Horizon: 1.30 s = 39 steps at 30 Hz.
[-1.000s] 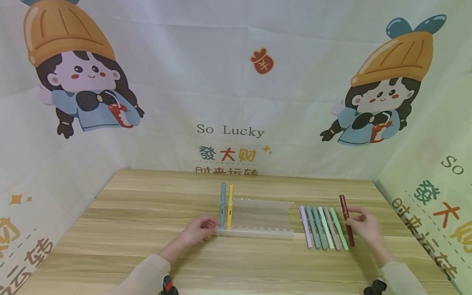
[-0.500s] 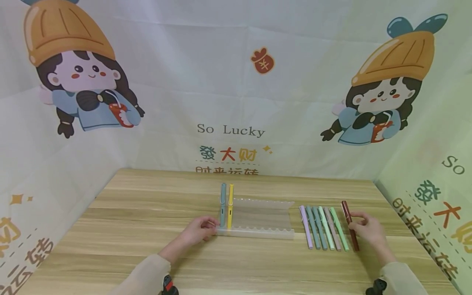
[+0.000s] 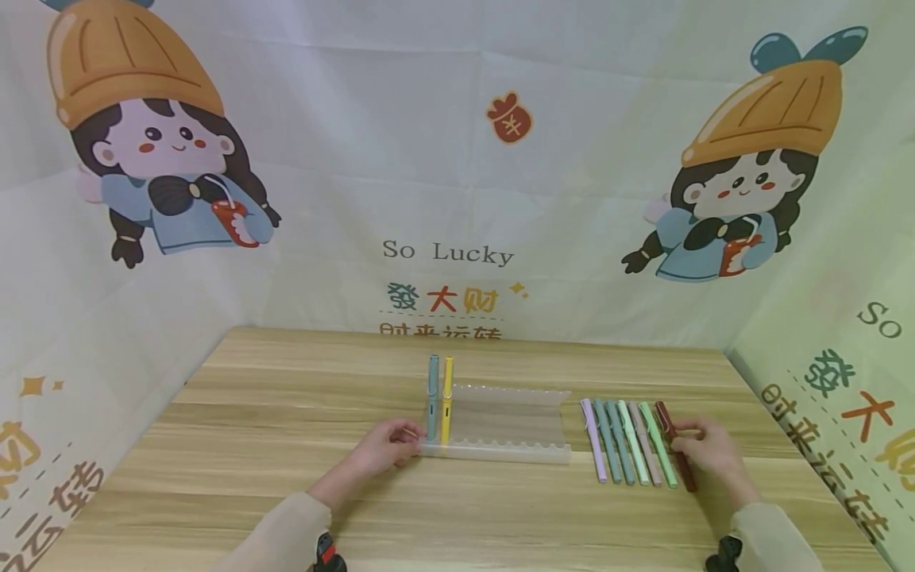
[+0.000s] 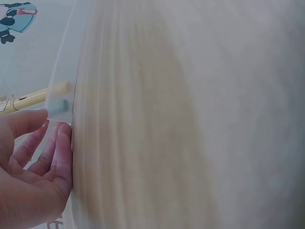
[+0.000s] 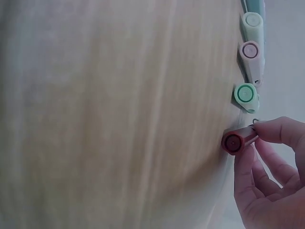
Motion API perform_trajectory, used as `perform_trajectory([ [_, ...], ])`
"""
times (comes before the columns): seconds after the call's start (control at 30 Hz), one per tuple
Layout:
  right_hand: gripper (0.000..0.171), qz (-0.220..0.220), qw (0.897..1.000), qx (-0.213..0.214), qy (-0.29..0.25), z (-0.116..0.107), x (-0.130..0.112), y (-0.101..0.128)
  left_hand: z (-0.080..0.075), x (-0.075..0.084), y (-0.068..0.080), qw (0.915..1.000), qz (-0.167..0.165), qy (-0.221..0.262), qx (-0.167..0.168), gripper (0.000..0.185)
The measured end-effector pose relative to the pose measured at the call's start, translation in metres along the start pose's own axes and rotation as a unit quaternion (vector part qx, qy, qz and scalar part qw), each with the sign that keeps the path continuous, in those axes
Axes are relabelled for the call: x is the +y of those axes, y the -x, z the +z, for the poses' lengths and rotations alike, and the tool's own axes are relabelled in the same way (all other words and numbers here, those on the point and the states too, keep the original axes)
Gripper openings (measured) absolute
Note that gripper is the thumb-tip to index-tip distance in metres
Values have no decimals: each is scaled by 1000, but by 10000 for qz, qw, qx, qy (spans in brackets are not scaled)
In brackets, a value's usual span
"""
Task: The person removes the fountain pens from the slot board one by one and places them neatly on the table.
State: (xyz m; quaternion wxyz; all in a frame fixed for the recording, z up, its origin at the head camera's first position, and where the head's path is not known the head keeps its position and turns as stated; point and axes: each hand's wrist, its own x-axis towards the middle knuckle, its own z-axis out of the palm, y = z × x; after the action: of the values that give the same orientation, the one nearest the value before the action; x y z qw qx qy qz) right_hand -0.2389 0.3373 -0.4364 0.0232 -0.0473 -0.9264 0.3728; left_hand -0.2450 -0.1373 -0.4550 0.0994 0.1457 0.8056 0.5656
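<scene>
Pinching a dark red pen (image 3: pixel 675 445) low right of the frame, the right hand (image 3: pixel 708 451) grasps its smooth barrel beside six pastel pens (image 3: pixel 627 441). The left hand (image 3: pixel 386 445), fingers relaxed, touches a frosted plastic rack (image 3: pixel 507 421) with scalloped edges holding a blue pen (image 3: pixel 432 397) and a yellow pen (image 3: pixel 446 399). The wood-grain table (image 3: pixel 272 413) meets a cloth backdrop (image 3: pixel 443 159) reading "So Lucky".

2 beige sleeves (image 3: pixel 286 524) with a red-black wrist device (image 3: pixel 327 554) each.
</scene>
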Motion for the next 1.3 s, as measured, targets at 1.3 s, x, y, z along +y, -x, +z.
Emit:
perform_trajectory([
  [1.3, 40, 192, 9977, 253, -598, 7, 2, 1, -1, -10, -2, 10000, 55, 26, -27, 20],
])
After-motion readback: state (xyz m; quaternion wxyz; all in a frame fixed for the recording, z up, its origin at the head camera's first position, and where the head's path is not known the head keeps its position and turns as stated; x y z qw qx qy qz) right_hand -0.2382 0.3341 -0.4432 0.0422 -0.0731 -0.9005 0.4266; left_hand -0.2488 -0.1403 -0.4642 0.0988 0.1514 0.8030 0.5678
